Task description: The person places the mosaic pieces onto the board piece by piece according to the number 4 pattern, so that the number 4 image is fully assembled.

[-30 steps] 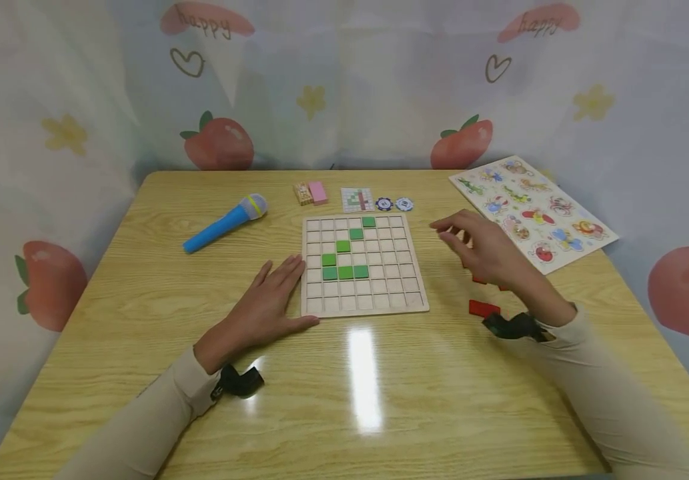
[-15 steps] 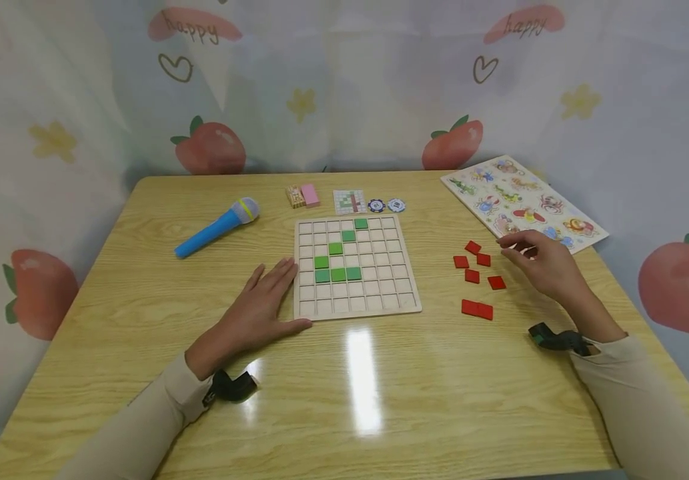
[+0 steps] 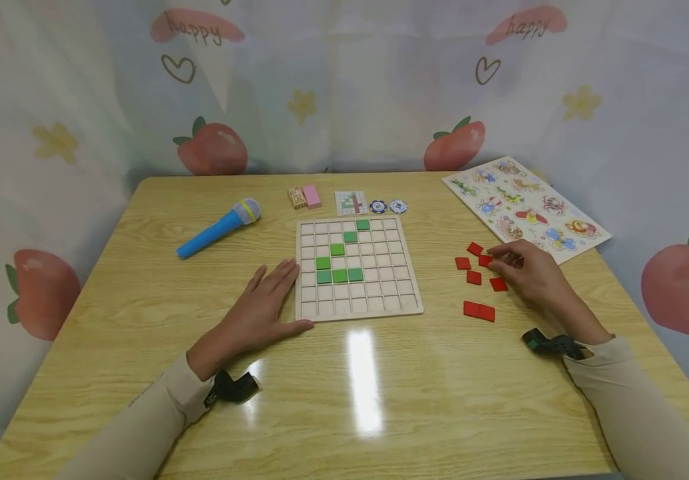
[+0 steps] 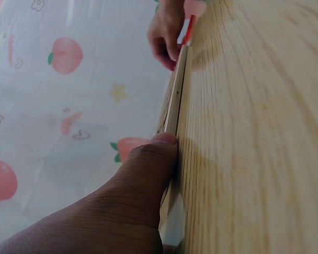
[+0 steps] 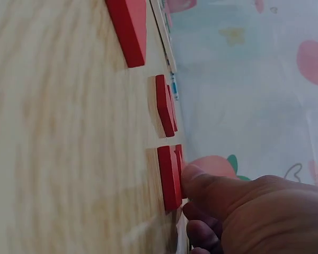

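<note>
My left hand (image 3: 260,310) lies with its fingers straight along the left edge of a wooden grid board (image 3: 389,303), thumb at the near corner. Several green square tiles (image 3: 339,275) sit in the board's cells, in a diagonal and a short row. On the right, my right hand (image 3: 533,273) has thumb and index finger at a red tile (image 3: 485,261) among several loose ones and pinches its edge. In the right wrist view the thumb (image 5: 199,177) meets that tile behind a nearer red tile (image 5: 169,177), which partly hides it.
Beyond the board lie a small pattern card (image 3: 351,203), two poker chips (image 3: 378,206), a pink block (image 3: 311,196) and a patterned block (image 3: 297,197). A blue toy microphone (image 3: 218,230) lies at left, an animal picture board (image 3: 530,210) at back right. Two red tiles (image 3: 479,311) sit side by side nearer.
My right hand has moved right from beside the board, then back left and down onto a red tile. The left hand stays at the board's edge.
</note>
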A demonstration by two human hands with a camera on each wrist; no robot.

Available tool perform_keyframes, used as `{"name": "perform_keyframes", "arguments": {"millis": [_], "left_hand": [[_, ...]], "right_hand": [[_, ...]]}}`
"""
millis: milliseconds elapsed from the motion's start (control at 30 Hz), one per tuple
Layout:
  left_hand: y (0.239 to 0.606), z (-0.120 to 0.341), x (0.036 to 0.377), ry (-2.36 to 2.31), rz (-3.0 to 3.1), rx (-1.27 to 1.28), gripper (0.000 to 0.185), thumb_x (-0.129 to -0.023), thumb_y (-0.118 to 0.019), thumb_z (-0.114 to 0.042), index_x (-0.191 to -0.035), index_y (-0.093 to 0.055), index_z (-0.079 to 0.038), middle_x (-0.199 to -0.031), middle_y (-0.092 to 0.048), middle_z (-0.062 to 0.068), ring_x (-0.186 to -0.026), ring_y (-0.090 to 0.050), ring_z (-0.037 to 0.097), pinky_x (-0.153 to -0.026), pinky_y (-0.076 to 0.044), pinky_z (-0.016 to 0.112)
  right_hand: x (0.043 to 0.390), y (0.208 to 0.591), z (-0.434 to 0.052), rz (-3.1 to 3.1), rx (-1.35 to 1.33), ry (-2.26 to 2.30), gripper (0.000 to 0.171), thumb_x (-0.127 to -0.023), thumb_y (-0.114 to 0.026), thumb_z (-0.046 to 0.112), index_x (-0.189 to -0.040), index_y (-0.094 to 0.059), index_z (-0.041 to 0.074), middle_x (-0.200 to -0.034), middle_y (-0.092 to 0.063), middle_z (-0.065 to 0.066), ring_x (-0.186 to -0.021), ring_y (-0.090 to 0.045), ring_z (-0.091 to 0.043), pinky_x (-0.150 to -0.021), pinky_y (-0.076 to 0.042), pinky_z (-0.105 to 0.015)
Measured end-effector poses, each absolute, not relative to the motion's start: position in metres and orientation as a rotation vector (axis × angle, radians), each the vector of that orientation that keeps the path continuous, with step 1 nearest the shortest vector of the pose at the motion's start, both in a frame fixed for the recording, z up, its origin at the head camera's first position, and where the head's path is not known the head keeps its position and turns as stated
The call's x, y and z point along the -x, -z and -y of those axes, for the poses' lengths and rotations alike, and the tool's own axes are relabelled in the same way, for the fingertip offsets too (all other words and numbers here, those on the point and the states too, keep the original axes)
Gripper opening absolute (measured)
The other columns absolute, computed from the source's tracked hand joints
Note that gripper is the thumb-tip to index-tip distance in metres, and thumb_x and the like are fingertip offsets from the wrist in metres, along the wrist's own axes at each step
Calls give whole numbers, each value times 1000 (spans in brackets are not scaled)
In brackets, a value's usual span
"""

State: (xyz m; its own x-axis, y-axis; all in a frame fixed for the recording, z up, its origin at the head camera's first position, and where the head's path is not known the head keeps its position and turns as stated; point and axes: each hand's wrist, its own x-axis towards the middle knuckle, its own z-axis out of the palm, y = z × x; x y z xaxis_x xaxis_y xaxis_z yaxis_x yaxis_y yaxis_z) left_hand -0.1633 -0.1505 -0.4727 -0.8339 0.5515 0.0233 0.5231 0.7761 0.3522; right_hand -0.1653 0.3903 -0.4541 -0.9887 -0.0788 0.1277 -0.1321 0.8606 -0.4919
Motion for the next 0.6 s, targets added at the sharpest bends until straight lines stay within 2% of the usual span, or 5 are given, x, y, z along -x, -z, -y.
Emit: {"name": "perform_keyframes", "arguments": {"millis": [233, 600], "left_hand": [[471, 150, 164, -533, -2879, -873, 116, -91, -69, -74, -172, -18, -8, -181, -17, 9, -170, -14, 27, -138, -4, 57], [468, 148, 162, -547, -2873, -857, 115, -91, -71, -71, -172, -18, -8, -181, -17, 9, -170, -14, 26, -139, -4, 56]], "right_hand": [[166, 458, -391, 2920, -174, -765, 28, -105, -71, 28, -125, -76, 10, -113, -70, -10, -88, -57, -8, -73, -45, -17], [166, 457, -388, 2917, -226, -725, 25, -104, -72, 23, -123, -76, 7, -112, -69, -13, -91, -62, -22, -72, -44, -16]]}}
